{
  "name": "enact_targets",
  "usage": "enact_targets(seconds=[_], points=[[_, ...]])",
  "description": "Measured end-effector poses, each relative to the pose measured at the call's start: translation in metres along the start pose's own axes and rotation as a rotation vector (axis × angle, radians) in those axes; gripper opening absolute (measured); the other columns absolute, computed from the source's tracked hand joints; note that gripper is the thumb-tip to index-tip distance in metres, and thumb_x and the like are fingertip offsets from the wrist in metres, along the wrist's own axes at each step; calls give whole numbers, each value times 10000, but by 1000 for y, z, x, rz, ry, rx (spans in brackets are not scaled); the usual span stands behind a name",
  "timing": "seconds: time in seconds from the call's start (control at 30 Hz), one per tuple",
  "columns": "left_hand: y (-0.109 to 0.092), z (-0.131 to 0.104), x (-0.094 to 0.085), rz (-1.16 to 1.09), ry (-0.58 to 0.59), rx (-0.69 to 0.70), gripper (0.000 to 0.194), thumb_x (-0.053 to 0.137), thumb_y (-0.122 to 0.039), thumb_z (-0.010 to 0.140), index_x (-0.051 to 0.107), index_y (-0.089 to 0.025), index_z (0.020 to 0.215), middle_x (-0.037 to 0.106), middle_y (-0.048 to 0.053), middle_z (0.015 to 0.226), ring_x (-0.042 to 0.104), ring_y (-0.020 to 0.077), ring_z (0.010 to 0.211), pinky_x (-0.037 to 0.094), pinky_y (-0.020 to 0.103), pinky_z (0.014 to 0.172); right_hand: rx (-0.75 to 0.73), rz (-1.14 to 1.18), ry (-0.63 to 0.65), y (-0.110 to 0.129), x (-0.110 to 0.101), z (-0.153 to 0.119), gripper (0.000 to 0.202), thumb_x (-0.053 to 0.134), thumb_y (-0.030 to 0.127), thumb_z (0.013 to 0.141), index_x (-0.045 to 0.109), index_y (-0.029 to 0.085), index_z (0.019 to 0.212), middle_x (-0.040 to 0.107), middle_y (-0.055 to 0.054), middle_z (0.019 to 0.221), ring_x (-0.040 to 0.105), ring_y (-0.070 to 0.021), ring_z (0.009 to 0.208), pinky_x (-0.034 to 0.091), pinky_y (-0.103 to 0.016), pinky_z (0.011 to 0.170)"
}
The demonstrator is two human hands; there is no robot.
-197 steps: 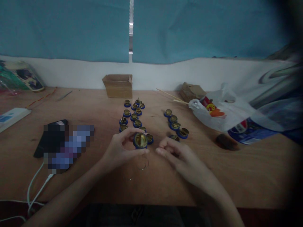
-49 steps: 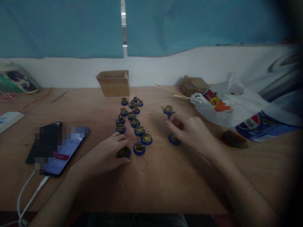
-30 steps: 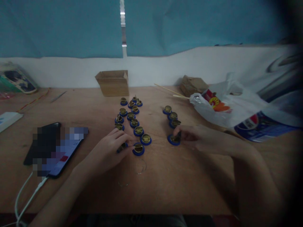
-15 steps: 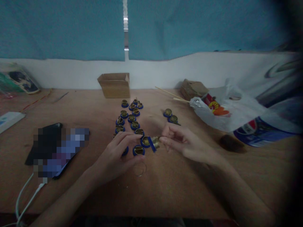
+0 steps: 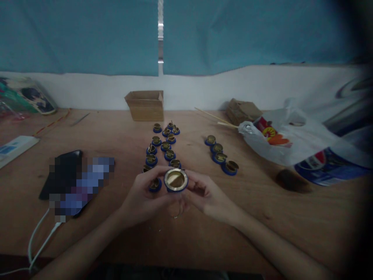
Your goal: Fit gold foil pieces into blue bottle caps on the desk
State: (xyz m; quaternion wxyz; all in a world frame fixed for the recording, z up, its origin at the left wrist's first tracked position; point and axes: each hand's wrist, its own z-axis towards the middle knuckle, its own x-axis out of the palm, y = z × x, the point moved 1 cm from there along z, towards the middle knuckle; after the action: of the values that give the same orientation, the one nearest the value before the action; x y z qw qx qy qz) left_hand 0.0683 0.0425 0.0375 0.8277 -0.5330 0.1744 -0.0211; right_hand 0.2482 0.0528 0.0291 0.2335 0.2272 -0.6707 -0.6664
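Between my two hands is a round brass-coloured fitting with a blue rim (image 5: 176, 180), its ring-shaped open face tilted up toward me. My left hand (image 5: 145, 194) grips its left side, the thumb below and a finger along the edge. My right hand (image 5: 205, 192) pinches the right side with bent fingers, partly hidden behind it. Just beyond and left of my hands stand several similar blue-and-gold fittings (image 5: 166, 146) in two rough columns. More of the same fittings (image 5: 217, 148) form a slanting row to the right. A thin wire loop (image 5: 178, 214) shows below the held piece.
An open cardboard box (image 5: 147, 108) stands at the back, with a crumpled brown package (image 5: 242, 111) farther right. A plastic bag (image 5: 279, 130) and a blue drink bottle (image 5: 323, 165) lie at right. Two phones (image 5: 62, 177) with white cables (image 5: 43, 239) are at left.
My right hand has moved left with a fitting, and both hands now grip it together. The fitting has turned from edge-on to face me. More of the right-hand row shows.
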Motion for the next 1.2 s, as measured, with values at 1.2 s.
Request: enact_targets(seconds=[1.2], points=[[2,-2,-2,-25,-113,-41,331,724,-141,746,605,-191,1051,705,19,974,663,163,885,526,264,808,-28,-744,253,-4,-15,-9,160,653,95,786,551,195,856,604,2,891,554,-132,738,389,-234,596]])
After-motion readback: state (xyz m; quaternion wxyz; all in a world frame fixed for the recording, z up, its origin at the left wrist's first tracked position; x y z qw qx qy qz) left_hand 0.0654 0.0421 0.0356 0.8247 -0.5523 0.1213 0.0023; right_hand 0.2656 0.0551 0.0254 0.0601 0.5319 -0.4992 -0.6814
